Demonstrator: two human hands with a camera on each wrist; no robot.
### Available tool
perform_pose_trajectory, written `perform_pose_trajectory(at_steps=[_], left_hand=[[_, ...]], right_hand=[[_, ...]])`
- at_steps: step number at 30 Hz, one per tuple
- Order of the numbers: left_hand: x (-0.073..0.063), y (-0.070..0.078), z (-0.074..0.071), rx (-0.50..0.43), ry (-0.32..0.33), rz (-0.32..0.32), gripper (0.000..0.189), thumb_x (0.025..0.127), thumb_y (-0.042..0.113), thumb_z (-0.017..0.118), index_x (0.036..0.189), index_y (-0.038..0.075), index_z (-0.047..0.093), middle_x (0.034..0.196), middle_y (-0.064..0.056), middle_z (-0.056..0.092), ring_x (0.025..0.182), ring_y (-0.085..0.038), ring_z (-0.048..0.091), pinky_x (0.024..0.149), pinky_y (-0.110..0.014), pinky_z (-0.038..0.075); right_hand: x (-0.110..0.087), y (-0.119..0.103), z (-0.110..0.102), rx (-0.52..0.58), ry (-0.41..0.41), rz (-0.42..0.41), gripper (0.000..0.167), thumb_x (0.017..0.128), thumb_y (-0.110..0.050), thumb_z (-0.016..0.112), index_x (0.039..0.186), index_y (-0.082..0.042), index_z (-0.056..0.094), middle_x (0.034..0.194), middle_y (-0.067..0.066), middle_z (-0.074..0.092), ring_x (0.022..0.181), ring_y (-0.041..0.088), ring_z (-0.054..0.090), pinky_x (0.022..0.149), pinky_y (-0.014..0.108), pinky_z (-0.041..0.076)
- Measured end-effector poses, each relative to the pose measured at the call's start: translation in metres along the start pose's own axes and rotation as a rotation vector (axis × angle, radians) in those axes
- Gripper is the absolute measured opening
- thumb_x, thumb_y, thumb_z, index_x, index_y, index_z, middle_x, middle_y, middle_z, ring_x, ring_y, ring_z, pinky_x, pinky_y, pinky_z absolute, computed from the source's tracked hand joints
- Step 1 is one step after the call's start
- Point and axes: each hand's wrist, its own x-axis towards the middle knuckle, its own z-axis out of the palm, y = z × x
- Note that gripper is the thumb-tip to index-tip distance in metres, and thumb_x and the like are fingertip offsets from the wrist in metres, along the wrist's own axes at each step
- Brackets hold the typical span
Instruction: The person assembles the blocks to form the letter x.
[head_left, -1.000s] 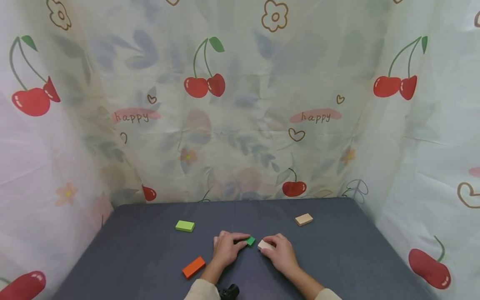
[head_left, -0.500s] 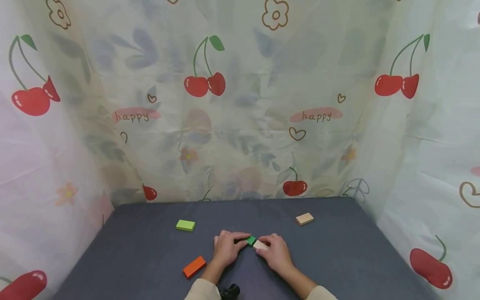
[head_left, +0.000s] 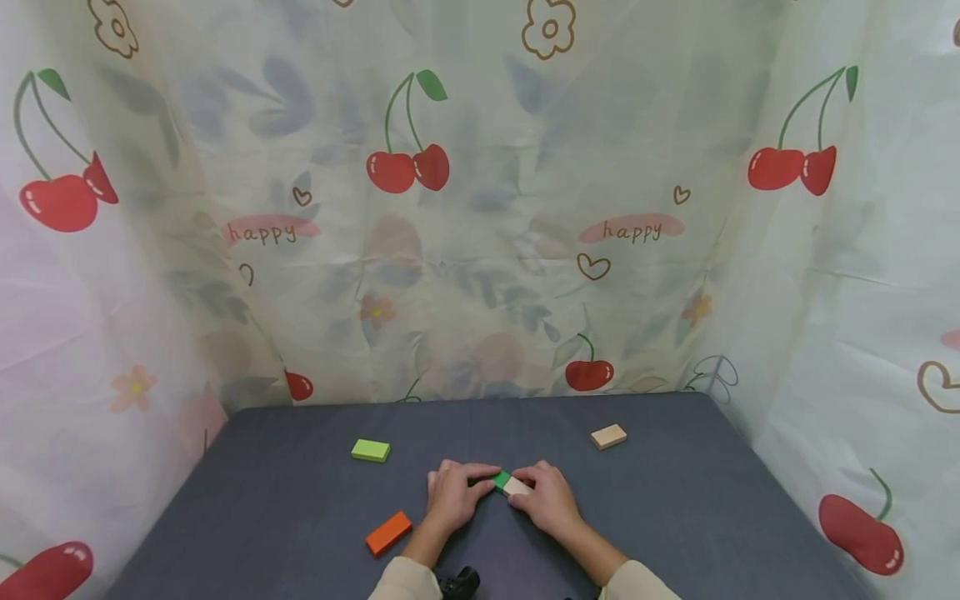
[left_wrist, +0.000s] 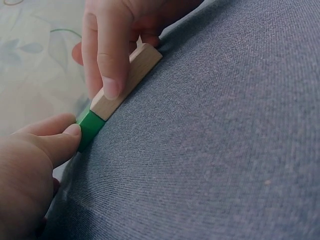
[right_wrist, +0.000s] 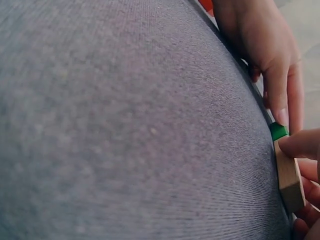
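Observation:
My left hand (head_left: 453, 497) pinches a green block (left_wrist: 90, 127) between thumb and fingers, low on the dark cloth. Opposite it, my right hand (head_left: 550, 500) grips a pale wooden block (left_wrist: 131, 80) by its sides. The two blocks meet end to end in the left wrist view, forming one line. From the right wrist view the wooden block (right_wrist: 287, 172) lies flat on the cloth, with the green block's end (right_wrist: 278, 131) against it. Part of the green block is hidden under the left fingers.
A lime-green block (head_left: 371, 451) lies at the back left, an orange block (head_left: 388, 533) left of the left forearm. Another light wooden block (head_left: 608, 437) is at the back right. A black object (head_left: 459, 583) sits by the left sleeve. A printed curtain (head_left: 480, 200) encloses the table (head_left: 285, 500).
The right hand has moved left with the pale wooden block, closing the gap until its end meets the green block. The left hand has stayed in place, pinching the green block.

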Motion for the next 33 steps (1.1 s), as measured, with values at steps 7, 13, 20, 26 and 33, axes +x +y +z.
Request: perform_pose_trajectory(at_steps=[7, 13, 20, 26, 33], left_hand=[[0.0, 0.0, 0.001, -0.009, -0.008, -0.012, 0.023, 0.086, 0.032, 0.073, 0.107, 0.04, 0.075, 0.103, 0.017, 0.069, 0.084, -0.01, 0.046, 0.071, -0.038, 0.027], [0.0, -0.001, 0.002, -0.002, 0.0, -0.007, 0.023, 0.086, 0.032, 0.073, 0.107, 0.04, 0.075, 0.103, 0.017, 0.069, 0.083, -0.01, 0.046, 0.071, -0.038, 0.027], [0.0, 0.0, 0.001, 0.001, 0.0, -0.007, 0.023, 0.086, 0.032, 0.074, 0.107, 0.04, 0.075, 0.102, 0.017, 0.069, 0.084, -0.011, 0.046, 0.07, -0.038, 0.027], [0.0, 0.001, 0.0, 0.003, -0.004, -0.008, 0.024, 0.086, 0.033, 0.074, 0.108, 0.039, 0.075, 0.105, 0.018, 0.069, 0.086, -0.011, 0.047, 0.071, -0.037, 0.027], [-0.002, 0.0, -0.002, -0.028, -0.008, 0.014, 0.026, 0.086, 0.033, 0.073, 0.112, 0.036, 0.074, 0.111, 0.016, 0.068, 0.087, -0.011, 0.048, 0.071, -0.037, 0.026]], right_hand=[[0.001, 0.0, -0.001, 0.012, -0.007, -0.005, 0.028, 0.071, -0.016, 0.084, 0.097, -0.008, 0.075, 0.081, -0.003, 0.057, 0.073, 0.013, 0.047, 0.064, 0.029, 0.038], [0.002, -0.001, -0.001, 0.024, -0.012, 0.002, 0.027, 0.071, -0.015, 0.084, 0.096, -0.007, 0.075, 0.081, -0.002, 0.058, 0.072, 0.013, 0.047, 0.064, 0.029, 0.038], [0.004, 0.0, -0.001, 0.025, -0.02, 0.013, 0.026, 0.071, -0.016, 0.084, 0.095, -0.008, 0.075, 0.08, -0.003, 0.056, 0.072, 0.013, 0.048, 0.064, 0.029, 0.038], [0.006, 0.0, 0.0, 0.021, -0.056, 0.036, 0.027, 0.075, -0.02, 0.082, 0.099, -0.009, 0.074, 0.082, -0.003, 0.055, 0.074, 0.014, 0.047, 0.066, 0.031, 0.039], [0.011, 0.004, -0.006, 0.086, -0.122, -0.013, 0.026, 0.087, -0.021, 0.072, 0.108, -0.006, 0.071, 0.084, -0.002, 0.056, 0.074, 0.014, 0.05, 0.066, 0.033, 0.042]])
